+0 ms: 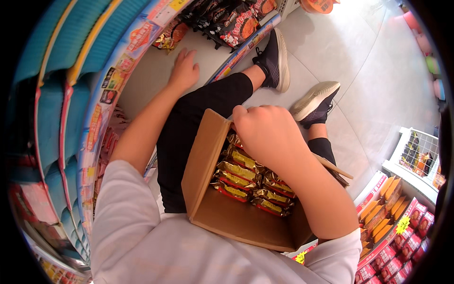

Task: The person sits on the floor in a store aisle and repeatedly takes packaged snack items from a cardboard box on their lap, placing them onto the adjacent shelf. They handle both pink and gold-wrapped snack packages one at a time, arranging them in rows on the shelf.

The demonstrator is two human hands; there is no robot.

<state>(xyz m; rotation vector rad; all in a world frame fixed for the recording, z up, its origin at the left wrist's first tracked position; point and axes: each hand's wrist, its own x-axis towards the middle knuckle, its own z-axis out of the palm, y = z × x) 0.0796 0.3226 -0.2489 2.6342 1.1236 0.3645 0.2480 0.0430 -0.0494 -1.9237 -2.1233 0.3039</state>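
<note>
Right hand (pixel 266 134): curled into the open top of the cardboard box (pixel 208 189), fingers bent down among the packets; grip on any one packet hidden, cannot tell.
Left hand (pixel 183 71): flat and spread on the pale shelf board (pixel 151 71), palm down, holding nothing.
Cardboard box: resting on the lap, flaps open, tilted toward the body.
Gold packets (pixel 241 173): stacked in rows inside the box, gold foil with red bands, filling the far half; bare brown bottom showing nearer the body.
Dark packets (pixel 227 19): piled at the far end of the shelf, well beyond the left hand.
Single gold packet (pixel 170 38): lying on the shelf just beyond the left fingertips, apart from them.
Legs: black trousers, dark shoes (pixel 274 59) with pale soles on the tiled floor (pixel 378 85).
Lower right: red and orange packs (pixel 392 227) in rows on a low shelf.
</note>
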